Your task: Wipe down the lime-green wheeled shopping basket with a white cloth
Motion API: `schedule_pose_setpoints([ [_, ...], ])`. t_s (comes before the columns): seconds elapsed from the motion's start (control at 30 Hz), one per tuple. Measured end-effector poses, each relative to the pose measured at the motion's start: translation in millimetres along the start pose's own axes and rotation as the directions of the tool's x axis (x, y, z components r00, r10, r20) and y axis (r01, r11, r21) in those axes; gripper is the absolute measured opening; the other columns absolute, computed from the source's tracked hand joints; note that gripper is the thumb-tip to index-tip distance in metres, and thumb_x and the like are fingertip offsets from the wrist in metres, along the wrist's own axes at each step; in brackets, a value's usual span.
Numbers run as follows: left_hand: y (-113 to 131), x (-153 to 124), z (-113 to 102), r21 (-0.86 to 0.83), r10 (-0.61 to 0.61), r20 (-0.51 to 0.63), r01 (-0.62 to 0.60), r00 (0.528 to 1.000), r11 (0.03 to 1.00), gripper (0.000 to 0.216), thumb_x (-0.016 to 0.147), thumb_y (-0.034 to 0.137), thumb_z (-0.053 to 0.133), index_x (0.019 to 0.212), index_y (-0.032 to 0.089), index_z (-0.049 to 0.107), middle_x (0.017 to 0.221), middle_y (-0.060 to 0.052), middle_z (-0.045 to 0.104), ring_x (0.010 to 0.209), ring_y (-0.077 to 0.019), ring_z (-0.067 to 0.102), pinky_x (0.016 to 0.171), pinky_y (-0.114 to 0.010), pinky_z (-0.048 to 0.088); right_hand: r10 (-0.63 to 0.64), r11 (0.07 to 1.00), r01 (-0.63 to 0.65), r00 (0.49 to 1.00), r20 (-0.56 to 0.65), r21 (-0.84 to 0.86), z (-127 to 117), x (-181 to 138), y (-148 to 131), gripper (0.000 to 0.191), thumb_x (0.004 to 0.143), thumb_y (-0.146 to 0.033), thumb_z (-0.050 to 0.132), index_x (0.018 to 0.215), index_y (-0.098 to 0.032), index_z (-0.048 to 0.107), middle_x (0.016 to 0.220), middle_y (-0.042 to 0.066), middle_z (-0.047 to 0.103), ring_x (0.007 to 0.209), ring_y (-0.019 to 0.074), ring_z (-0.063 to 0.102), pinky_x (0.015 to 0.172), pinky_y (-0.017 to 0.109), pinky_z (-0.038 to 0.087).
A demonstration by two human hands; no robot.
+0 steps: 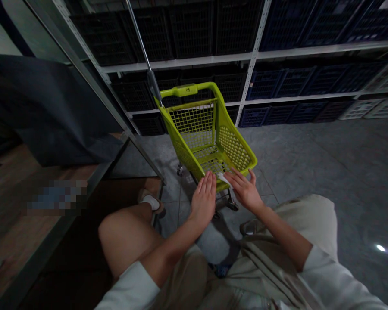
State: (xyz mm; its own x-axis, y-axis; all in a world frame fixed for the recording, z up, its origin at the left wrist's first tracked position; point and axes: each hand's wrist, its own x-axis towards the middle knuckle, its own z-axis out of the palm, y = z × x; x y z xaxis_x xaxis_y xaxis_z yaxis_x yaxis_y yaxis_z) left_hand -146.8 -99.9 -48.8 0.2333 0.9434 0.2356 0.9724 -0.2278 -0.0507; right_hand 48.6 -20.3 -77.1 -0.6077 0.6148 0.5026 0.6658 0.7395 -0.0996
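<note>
1. The yellow-green cart (234, 146) stands on the floor (304, 163) straight ahead of you, its near rim right at your two hands and its handle (183, 90) at the far end.
2. Your left hand (204, 199) is opened out flat at the near left corner, fingers straight and side by side, with no hold on anything that shows; its thumb is hidden.
3. Your right hand (247, 193) is at the near rim, loosely closed on a white cloth (224, 179) that pokes out on the side towards your left hand. Its little finger is spread away from the others.
4. The cart has rounded holes in its right wall, square mesh at the far end and a slatted base, with casters (233, 206) below.
5. A metal pole (139, 34) rises from the handle's left corner.
6. Beyond the cart you have white shelves (181, 62) of dark crates (287, 82); to your left is a counter (9, 185).
</note>
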Motion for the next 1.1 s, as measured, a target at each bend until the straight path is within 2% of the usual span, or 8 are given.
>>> schedule_pose_setpoints([
  [0.13, 0, 0, 0, -0.017, 0.011, -0.022, -0.012, 1.000, 1.000, 0.070, 0.088, 0.010, 0.041, 0.154, 0.001, 0.021, 0.161, -0.021, 0.031, 0.153, -0.0254, 0.021, 0.123, -0.043, 0.030, 0.077, 0.982, -0.089, 0.994, -0.074, -0.164, -12, -13, 72, 0.061, 0.089, -0.008, 0.042, 0.146, -0.030, 0.047, 0.138, 0.005, 0.065, 0.143, 0.0249, 0.042, 0.119, 0.059, 0.003],
  [0.23, 0, 1, 1, -0.031, 0.024, -0.038, -0.026, 0.999, 0.999, 0.071, 0.088, 0.010, 0.041, 0.155, 0.002, 0.021, 0.161, -0.021, 0.032, 0.153, -0.0255, 0.022, 0.123, -0.044, 0.030, 0.159, 0.967, -0.179, 0.980, -0.116, -0.184, -13, -13, 88, 0.062, 0.087, -0.006, 0.041, 0.144, -0.030, 0.049, 0.138, 0.006, 0.065, 0.145, 0.0269, 0.039, 0.118, 0.062, 0.007],
  [0.37, 1, 1, 1, -0.016, 0.029, -0.032, -0.029, 0.999, 0.999, 0.068, 0.088, 0.008, 0.041, 0.154, 0.000, 0.024, 0.162, -0.021, 0.031, 0.153, -0.0255, 0.021, 0.124, -0.043, 0.029, 0.313, 0.942, -0.329, 0.932, -0.183, -0.067, -1, -3, 31, 0.056, 0.086, -0.008, 0.041, 0.138, -0.024, 0.053, 0.134, 0.008, 0.066, 0.144, 0.0288, 0.039, 0.119, 0.060, 0.007],
  [0.53, 0, 0, 3, 0.019, 0.026, 0.000, -0.026, 1.000, 0.999, 0.061, 0.092, 0.009, 0.039, 0.151, -0.004, 0.029, 0.161, -0.023, 0.030, 0.153, -0.0275, 0.020, 0.125, -0.042, 0.027, 0.277, 0.955, -0.266, 0.958, -0.078, 0.133, 14, 15, -67, 0.056, 0.086, -0.007, 0.040, 0.139, -0.021, 0.051, 0.136, 0.010, 0.064, 0.145, 0.0243, 0.040, 0.121, 0.052, 0.006],
  [0.63, 0, -1, 2, 0.026, 0.009, 0.009, -0.010, 1.000, 1.000, 0.061, 0.092, 0.011, 0.040, 0.151, -0.004, 0.030, 0.161, -0.023, 0.030, 0.153, -0.0271, 0.019, 0.126, -0.042, 0.025, 0.236, 0.961, -0.227, 0.971, -0.043, 0.157, 14, 18, -82, 0.059, 0.088, -0.008, 0.039, 0.144, -0.022, 0.047, 0.139, 0.010, 0.062, 0.146, 0.0243, 0.038, 0.121, 0.052, 0.005],
  [0.87, 0, -1, 1, -0.014, 0.013, -0.029, -0.013, 0.999, 1.000, 0.068, 0.089, 0.009, 0.041, 0.154, 0.001, 0.023, 0.161, -0.022, 0.031, 0.153, -0.0258, 0.022, 0.124, -0.044, 0.030, 0.012, 1.000, -0.012, 1.000, -0.014, -0.008, -4, -4, 18, 0.051, 0.092, -0.011, 0.042, 0.140, -0.024, 0.052, 0.135, 0.005, 0.066, 0.143, 0.0229, 0.043, 0.122, 0.052, 0.006],
  [1.0, 0, 1, 3, 0.003, 0.024, -0.037, -0.024, 0.999, 1.000, 0.066, 0.089, 0.009, 0.040, 0.153, 0.001, 0.026, 0.161, -0.021, 0.033, 0.152, -0.0257, 0.025, 0.123, -0.043, 0.031, 0.109, 0.980, -0.126, 0.987, -0.116, -0.152, -11, -11, 87, 0.049, 0.091, -0.009, 0.042, 0.134, -0.026, 0.058, 0.132, 0.004, 0.068, 0.139, 0.0241, 0.047, 0.120, 0.054, 0.007],
  [1.1, 1, 3, 3, 0.034, 0.037, -0.024, -0.036, 0.999, 0.999, 0.064, 0.090, 0.008, 0.039, 0.152, 0.000, 0.029, 0.161, -0.020, 0.033, 0.152, -0.0250, 0.025, 0.124, -0.041, 0.031, 0.193, 0.966, -0.216, 0.968, -0.162, -0.145, -8, -9, 92, 0.048, 0.088, -0.007, 0.043, 0.128, -0.026, 0.061, 0.129, 0.004, 0.070, 0.138, 0.0247, 0.048, 0.119, 0.055, 0.008],
])
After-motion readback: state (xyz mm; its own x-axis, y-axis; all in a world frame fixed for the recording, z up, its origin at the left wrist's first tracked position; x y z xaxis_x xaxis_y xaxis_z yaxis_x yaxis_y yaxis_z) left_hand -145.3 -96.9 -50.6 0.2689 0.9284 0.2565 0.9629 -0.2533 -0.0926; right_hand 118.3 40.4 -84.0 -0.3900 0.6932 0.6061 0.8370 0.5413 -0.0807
